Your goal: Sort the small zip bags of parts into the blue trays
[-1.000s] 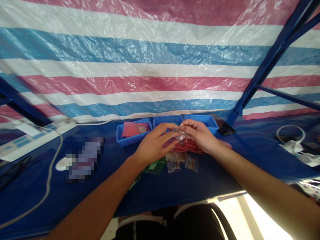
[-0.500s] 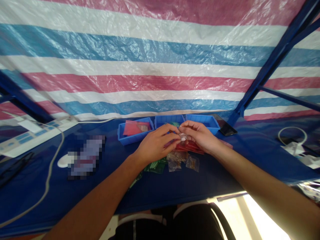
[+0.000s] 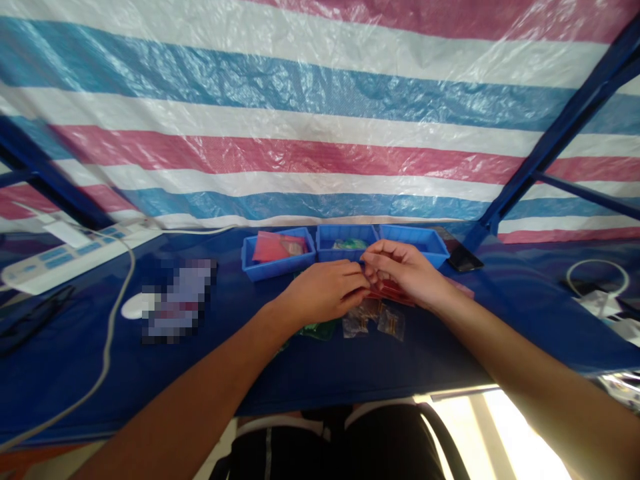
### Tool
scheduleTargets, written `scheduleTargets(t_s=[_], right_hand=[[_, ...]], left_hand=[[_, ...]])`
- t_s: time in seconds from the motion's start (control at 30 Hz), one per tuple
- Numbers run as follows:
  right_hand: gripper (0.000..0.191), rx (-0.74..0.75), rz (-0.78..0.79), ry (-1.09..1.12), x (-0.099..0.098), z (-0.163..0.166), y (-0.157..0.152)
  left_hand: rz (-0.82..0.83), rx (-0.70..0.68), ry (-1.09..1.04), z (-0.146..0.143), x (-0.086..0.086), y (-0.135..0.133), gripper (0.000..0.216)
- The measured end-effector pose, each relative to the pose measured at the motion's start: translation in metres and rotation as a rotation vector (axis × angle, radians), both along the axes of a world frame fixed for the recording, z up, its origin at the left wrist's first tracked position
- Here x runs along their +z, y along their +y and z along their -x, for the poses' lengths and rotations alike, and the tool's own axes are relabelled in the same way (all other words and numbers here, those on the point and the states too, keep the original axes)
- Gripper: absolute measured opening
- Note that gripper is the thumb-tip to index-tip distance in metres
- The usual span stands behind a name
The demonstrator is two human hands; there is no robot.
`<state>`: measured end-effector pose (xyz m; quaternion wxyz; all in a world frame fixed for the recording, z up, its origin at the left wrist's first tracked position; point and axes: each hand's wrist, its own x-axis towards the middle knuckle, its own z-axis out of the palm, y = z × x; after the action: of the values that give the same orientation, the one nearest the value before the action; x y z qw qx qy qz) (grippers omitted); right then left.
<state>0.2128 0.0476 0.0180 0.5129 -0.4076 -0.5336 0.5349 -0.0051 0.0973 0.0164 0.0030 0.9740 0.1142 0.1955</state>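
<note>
Closing in, fingers of the left hand [image 3: 326, 290] and right hand [image 3: 407, 270] are being bunched together; the shiny plastic seen earlier is now being hidden, probably between them near clear packets [image 3: 391, 324], so what is being pinched cannot be told.

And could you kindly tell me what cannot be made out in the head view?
In the head view:
Anything between the left hand and right hand: hidden by them.
Contents of clear bags: too small to identify.
Right blue bin: interior partly behind the right hand.
White cable: cut off by the left edge.
Pixelated item: masked.
</note>
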Motion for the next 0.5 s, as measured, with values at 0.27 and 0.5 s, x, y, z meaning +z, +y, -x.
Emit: scheduleTargets(t_s=[0.27,0.5], right_hand=[[0.036,0.004,0.000,-0.033,-0.0005,0.0032,-0.0008],[0.035,-0.093,-0.070,-0.049,-0.0073,-0.0019,0.0069]], left_hand=[[0.102,-0.037,-0.031,0.0013,0.0014,-0.0001,0.032],[0.161,-0.043,-0.100,-0.0014,-0.0059,0.0066,0.020]])
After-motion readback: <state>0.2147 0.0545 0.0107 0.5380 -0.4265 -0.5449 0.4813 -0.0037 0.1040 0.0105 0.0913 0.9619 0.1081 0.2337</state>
